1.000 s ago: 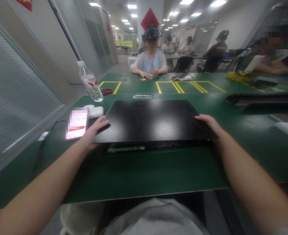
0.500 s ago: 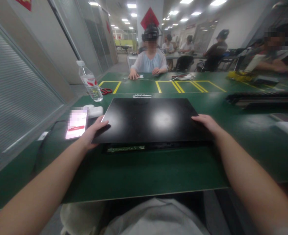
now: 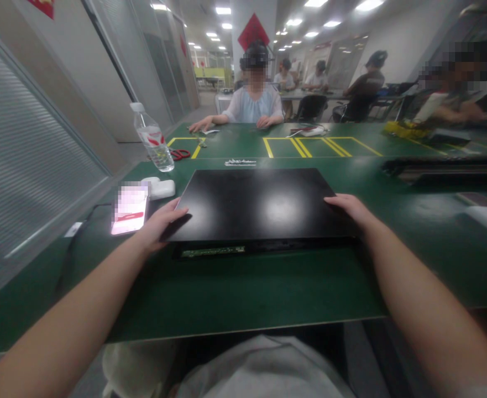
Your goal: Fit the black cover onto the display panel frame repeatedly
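A wide, flat black panel with a shiny face lies level between my hands, over the green table. My left hand grips its left edge, thumb on top and fingers underneath. At the opposite edge my right hand holds it the same way, its lower fingers hidden. Below the panel's near edge a dark piece shows, with a green strip like a circuit board on it. Whether the panel touches that piece I cannot tell.
Left of the panel are a lit phone, a white case, a water bottle and red-handled scissors. Small white pieces lie beyond the panel. Dark long parts are at right. A person sits opposite.
The panel's left side has shifted slightly right, and my left hand has moved with it. My right hand has hardly moved. The person opposite has reached a hand toward the left.
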Tool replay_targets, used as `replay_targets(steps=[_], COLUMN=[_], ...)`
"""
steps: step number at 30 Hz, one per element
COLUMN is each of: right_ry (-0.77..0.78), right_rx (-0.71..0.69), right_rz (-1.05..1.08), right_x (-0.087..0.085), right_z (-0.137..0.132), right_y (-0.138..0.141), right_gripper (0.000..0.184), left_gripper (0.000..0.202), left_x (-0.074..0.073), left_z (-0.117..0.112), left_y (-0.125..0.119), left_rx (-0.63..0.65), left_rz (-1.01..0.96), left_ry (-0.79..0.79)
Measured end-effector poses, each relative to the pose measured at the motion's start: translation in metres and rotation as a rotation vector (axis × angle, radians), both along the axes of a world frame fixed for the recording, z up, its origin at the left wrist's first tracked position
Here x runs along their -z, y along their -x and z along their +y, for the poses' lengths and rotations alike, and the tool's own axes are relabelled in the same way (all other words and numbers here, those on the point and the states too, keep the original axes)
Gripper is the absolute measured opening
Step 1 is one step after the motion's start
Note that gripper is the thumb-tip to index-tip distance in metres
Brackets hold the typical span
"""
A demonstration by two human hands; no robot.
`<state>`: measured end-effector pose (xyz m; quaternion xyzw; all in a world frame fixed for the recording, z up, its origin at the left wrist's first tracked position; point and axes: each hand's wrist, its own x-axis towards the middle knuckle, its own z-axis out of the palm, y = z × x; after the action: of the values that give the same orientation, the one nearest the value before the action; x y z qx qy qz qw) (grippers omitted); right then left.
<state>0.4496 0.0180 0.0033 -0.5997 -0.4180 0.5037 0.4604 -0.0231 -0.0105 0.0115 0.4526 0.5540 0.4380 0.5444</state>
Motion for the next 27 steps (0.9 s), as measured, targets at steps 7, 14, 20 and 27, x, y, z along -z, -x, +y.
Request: replay_targets(steps=[7, 14, 20, 27], right_ry=[0.001, 0.037, 0.006, 0.007], right_rx=[-0.044, 0.007, -0.008, 0.004], right_rz=[-0.042, -0.074, -0.083, -0.108], right_x=[0.006, 0.009, 0.009, 0.012], right_z=[0.003, 0.009, 0.009, 0.011], right_y=[-0.004, -0.003, -0.003, -0.003], right_gripper=[0.015, 0.011, 0.020, 0.021], left_gripper=[0.069, 0.062, 0.068, 0.075], left_x=[-0.002, -0.005, -0.004, -0.004], left_z=[-0.002, -0.003, -0.002, -0.002], left_y=[-0.004, -0.007, -0.005, -0.004], left_rx=[-0.021, -0.047, -0.031, -0.019], left_rz=[-0.062, -0.081, -0.086, -0.106], left_ry=[-0.022, -0.029, -0.029, -0.008])
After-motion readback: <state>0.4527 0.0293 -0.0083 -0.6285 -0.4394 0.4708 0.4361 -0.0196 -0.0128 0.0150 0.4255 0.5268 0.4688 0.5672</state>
